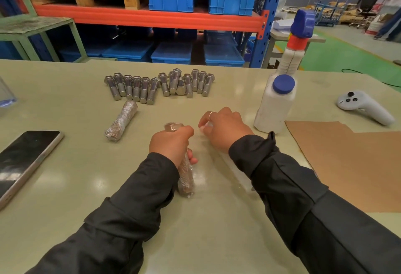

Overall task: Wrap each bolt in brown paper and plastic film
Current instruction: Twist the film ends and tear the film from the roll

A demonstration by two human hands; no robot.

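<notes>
- Gripping second paper-wrapped bolt (186,174) in left hand (171,145), right hand (225,129) pinching plastic film (204,127) taut.
- Lying finished: one wrapped bolt (120,121).
- Awaiting wrapping: row of bare bolts (160,85).

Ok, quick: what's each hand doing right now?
Left hand: grips the half-wrapped bolt, which lies on the table.
Right hand: fingers curled, pinching what looks like clear film; the film is hard to see.

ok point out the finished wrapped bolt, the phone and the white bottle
finished wrapped bolt (121,120), head view, middle of its film-covered shaft
phone (26,157), head view, centre of its dark screen
white bottle (274,108), head view, front of its body
</notes>
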